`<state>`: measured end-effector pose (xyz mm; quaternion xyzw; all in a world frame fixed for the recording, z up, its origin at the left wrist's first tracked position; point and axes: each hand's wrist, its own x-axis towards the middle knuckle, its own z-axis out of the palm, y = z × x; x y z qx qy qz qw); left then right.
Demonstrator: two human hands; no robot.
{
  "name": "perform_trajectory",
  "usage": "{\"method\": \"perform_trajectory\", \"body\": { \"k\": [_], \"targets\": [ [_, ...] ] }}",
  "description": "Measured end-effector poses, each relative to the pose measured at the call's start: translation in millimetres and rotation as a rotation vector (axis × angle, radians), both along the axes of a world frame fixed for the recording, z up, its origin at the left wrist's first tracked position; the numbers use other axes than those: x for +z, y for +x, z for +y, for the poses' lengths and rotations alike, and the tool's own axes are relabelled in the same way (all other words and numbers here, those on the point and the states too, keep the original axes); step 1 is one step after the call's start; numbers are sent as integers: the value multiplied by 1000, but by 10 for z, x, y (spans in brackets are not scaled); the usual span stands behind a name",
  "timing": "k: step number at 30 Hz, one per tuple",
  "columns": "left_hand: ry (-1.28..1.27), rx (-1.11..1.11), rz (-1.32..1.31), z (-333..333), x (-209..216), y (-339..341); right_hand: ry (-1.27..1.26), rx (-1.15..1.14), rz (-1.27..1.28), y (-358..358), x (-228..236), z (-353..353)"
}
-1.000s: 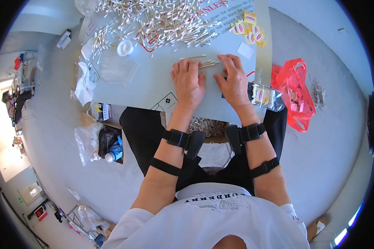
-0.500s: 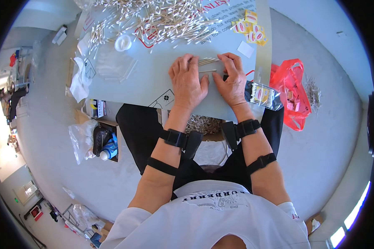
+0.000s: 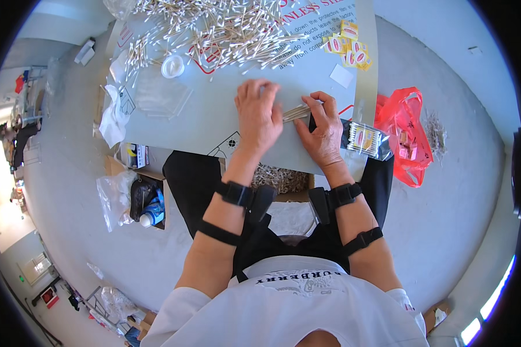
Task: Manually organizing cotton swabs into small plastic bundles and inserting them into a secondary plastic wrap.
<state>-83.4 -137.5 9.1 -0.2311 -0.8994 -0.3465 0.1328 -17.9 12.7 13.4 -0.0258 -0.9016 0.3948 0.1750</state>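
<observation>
1. Since the frame half a second ago, the small bundle of cotton swabs (image 3: 296, 113) has shifted lower in the frame; it now lies slantwise just right of centre, between the two hands.
2. The left hand (image 3: 259, 117) is motion-blurred, its fingers loosely bent and its thumb apart from them, near the bundle's left ends. Earlier its fingertips were up against the swabs.
3. The right hand (image 3: 322, 128) has come down the frame too. Thumb and forefinger sit either side of the bundle's right end; whether they press on it I cannot tell.
4. That hand partly hides the bundle's right ends; just beside its wrist lies a clear swab packet (image 3: 363, 137).
5. Loose swabs (image 3: 228, 32) heap across the table (image 3: 214, 118) at the top, with a round white container (image 3: 172, 66) below them at upper left and clear plastic sleeves (image 3: 163, 98) beneath that.
6. Yellow cards (image 3: 348, 46) lie upper right, a white card (image 3: 341, 76) below them; a red bag (image 3: 408, 139) sits beyond the table's right edge.
</observation>
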Motion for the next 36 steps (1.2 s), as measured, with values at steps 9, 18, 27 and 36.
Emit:
{"method": "perform_trajectory", "body": {
  "k": [9,18,27,36],
  "targets": [
    [-95,73,49,244,113,-662,3,-20,-24,-19,-7,-11],
    [-145,32,113,226,11,-618,-1,-26,-31,-31,-14,3],
    [-175,-22,15,151,108,-585,-12,-28,-29,-35,-25,-8],
    [-184,-30,-6,207,98,-512,-22,-35,-32,-25,-29,5]
  ]
}}
